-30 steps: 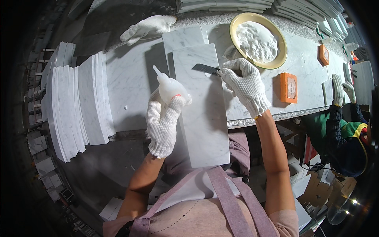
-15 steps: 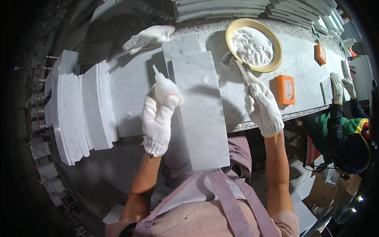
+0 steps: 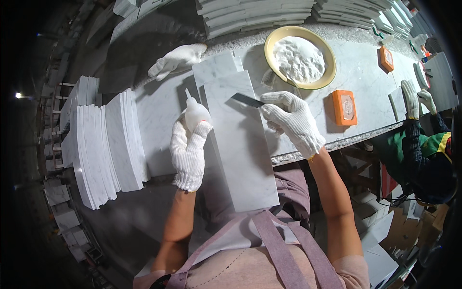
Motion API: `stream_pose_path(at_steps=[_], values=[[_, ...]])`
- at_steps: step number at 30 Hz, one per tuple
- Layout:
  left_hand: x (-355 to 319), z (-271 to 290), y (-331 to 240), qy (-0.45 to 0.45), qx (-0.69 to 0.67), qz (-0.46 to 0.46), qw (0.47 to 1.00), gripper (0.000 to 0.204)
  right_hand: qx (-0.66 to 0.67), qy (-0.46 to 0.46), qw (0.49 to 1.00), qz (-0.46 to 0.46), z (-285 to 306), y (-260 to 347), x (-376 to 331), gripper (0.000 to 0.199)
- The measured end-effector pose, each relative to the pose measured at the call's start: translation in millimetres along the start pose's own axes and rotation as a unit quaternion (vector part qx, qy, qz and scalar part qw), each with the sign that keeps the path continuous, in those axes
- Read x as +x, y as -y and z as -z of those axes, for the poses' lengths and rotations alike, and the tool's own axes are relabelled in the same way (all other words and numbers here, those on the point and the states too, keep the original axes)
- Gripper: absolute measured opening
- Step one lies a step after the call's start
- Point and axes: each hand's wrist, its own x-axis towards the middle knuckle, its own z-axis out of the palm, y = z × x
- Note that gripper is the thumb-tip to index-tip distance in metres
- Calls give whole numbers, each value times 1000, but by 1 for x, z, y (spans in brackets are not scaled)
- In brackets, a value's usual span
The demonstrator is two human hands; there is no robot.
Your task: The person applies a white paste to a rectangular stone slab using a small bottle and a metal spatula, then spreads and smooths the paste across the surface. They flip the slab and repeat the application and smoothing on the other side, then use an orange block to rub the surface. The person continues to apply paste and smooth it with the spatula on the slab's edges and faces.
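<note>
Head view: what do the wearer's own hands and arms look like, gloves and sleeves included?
The left hand and right hand each wear a white knitted glove with a ribbed texture; a little yellow edging shows at the right cuff. The forearms are bare, with no cables visible on them. Short pale pink sleeves cover the upper arms.

Stone workshop, stacks of veined white slabs [image 3: 92,149], workbench [image 3: 373,103], bowl [image 3: 331,62] of powder [image 3: 298,55]
</note>
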Motion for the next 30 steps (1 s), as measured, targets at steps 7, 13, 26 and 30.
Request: stream_pose_path(at_steps=[7, 13, 26, 30], values=[[-1, 3, 8, -3, -35, 18, 999, 47, -112, -8, 993, -29, -6, 3, 13, 22], [-1, 2, 7, -17, -31, 11, 999, 49, -126, -43, 991, 14, -6, 1, 23, 23], [16, 7, 3, -4, 273, -114, 955, 45, 226, -58, 972, 27, 28, -51, -21, 48], [19, 8, 10, 2, 420, -260, 869, 55, 236, -69, 969, 30, 29, -63, -19, 42]])
